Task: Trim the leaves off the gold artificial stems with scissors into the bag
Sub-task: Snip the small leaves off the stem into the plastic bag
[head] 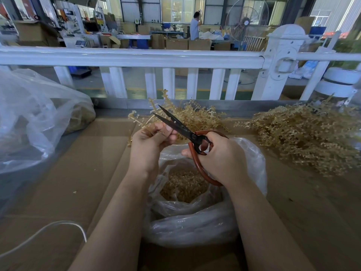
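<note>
Workshop bench, cardboard-covered table (82, 163) against a white railing (136, 57). Big crumpled clear bag (33, 118) far left, loose heap of gold stems (304, 137) right, white cable (46, 229) near front edge. Left hand (150, 141) grips a gold stem bunch (187, 116); right hand (220, 157) grips red-handled scissors (183, 130), blades parted. Open plastic bag (205, 218) of gold trimmings directly below both hands.

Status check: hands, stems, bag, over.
Left hand grips gold stems; right hand holds scissors, blades open. Bag below hands, open, trimmings inside. Nothing blocking; stem pile off right.
</note>
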